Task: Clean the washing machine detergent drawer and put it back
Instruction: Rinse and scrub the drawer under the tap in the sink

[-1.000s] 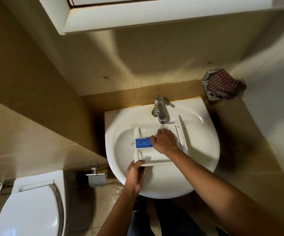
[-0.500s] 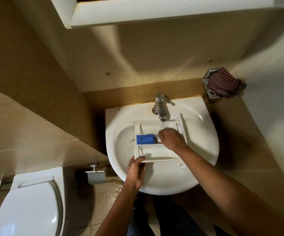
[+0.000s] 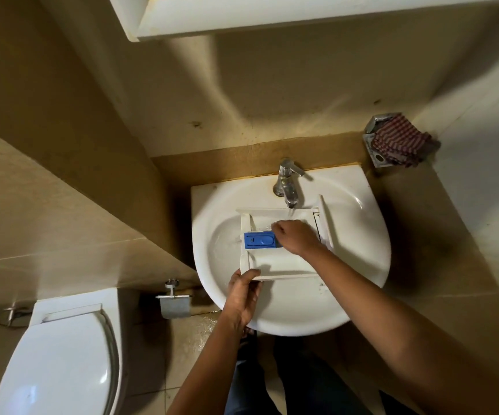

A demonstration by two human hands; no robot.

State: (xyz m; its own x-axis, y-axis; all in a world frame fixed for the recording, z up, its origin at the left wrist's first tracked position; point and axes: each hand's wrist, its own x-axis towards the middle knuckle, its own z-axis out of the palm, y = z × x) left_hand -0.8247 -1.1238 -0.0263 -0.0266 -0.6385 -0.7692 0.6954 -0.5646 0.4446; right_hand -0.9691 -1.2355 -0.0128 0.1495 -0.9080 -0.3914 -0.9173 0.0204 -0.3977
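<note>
The drawer [image 3: 284, 265] lies across the sink [image 3: 358, 250] under the running tap [image 3: 287, 187]. My left hand [image 3: 243, 290] grips its near left corner. My right hand [image 3: 294, 238] reaches inside, grip unclear. Washing seems under way; refitting remains.

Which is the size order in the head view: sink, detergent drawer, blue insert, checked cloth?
1. sink
2. detergent drawer, partly covered by a hand
3. checked cloth
4. blue insert
The cloth is bunched on its holder, so this ranks only its apparent size. It still looks clearly bigger than the insert.
</note>
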